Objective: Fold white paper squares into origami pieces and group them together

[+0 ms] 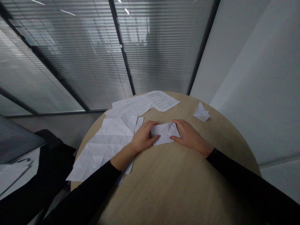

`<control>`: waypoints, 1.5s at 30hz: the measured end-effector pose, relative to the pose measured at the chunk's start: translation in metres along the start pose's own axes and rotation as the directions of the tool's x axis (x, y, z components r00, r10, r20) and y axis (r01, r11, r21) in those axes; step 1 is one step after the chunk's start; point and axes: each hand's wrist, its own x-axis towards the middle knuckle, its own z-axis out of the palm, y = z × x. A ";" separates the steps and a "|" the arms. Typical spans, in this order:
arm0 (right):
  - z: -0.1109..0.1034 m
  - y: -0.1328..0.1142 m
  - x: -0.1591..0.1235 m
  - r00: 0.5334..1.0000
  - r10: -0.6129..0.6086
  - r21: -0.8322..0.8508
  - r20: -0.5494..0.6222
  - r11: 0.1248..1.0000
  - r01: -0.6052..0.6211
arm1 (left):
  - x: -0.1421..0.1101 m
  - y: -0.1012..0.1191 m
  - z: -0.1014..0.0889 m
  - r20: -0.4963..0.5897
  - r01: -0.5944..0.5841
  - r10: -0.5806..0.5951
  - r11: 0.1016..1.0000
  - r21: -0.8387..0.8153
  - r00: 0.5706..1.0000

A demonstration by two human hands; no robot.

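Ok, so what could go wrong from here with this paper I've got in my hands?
The left hand and right hand hold the folded paper at opposite ends, so an uneven pull might skew its folds. The left sleeve is close to the creased paper and could drag it. That paper's near corner seems to overhang the table, so it might slide off.
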 end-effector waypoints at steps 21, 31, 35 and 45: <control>-0.002 -0.026 0.003 0.932 0.320 0.450 -0.169 0.867 -0.216 | -0.005 0.019 -0.006 0.114 -0.386 0.369 0.883 0.267 0.923; 0.006 0.014 0.005 0.911 0.385 0.434 -0.146 0.852 -0.291 | -0.004 0.027 -0.006 0.178 -0.309 0.286 0.944 0.118 0.941; 0.002 0.025 0.004 0.916 0.380 0.310 -0.128 0.893 -0.327 | -0.003 0.018 -0.006 0.217 -0.244 0.212 0.961 0.133 0.953; -0.006 0.001 0.006 0.990 0.096 -0.077 -0.105 0.992 -0.104 | -0.006 0.019 -0.006 0.329 -0.260 0.213 0.960 0.104 0.920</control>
